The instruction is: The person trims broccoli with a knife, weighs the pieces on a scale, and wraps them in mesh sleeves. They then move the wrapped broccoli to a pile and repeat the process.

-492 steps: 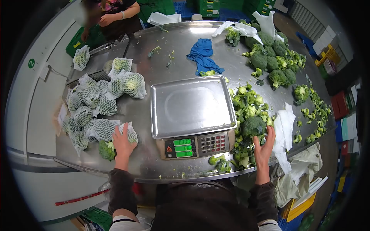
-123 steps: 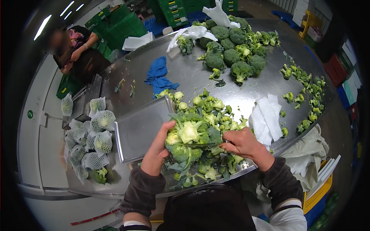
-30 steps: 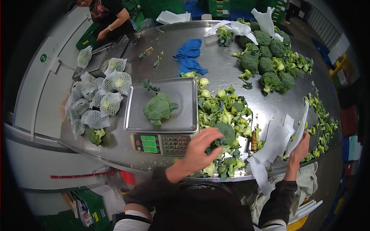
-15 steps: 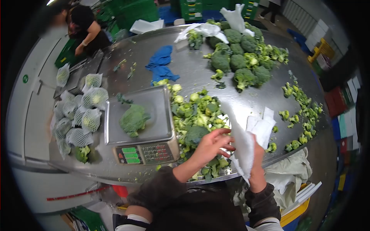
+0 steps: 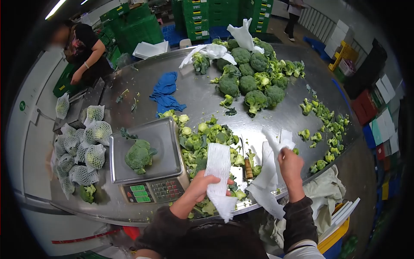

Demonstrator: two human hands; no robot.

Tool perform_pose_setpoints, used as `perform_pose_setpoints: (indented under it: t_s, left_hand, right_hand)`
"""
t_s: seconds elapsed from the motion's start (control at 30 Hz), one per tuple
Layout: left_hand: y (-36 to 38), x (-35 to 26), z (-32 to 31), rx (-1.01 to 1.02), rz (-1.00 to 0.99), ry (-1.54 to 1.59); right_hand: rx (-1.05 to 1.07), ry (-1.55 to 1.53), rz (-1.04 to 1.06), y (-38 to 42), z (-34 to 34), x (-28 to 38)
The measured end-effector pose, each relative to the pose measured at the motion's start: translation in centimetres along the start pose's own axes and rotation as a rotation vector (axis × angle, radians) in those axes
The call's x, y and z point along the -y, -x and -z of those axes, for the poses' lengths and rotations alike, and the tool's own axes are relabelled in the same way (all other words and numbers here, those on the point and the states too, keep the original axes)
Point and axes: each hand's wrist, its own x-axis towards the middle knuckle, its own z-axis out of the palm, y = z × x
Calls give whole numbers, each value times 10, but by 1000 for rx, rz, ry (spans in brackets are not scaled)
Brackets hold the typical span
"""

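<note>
My left hand point(image 5: 200, 186) is closed around a white foam net sleeve point(image 5: 219, 169), held upright above the broccoli trimmings point(image 5: 207, 138) on the worktop point(image 5: 267, 116). My right hand point(image 5: 290, 165) pinches more white sleeves point(image 5: 268, 170).

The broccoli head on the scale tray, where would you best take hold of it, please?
Probably by the crown, from above. The broccoli head lies alone on the scale tray, its rounded dome up and its pale stalk low toward the keypad side, so fingers can close around the dome from above. The left hand holds a foam net sleeve; the right hand is at other sleeves.
</note>
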Motion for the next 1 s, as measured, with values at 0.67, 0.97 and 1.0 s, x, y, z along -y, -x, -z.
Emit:
perform_pose_setpoints:
  t_s: [0.67,0.97,1.0]
  left_hand:
    - [41,-2,65,154,105,-6]
    - [44,3,90,13,-74,245]
    - [42,5,88,-79,-150,176]
  right_hand:
    - [278,-994,394,33,38,191]
    - [332,-1594,-125,42,-10,217]
    - [380,-1713,-250,45,-18,220]
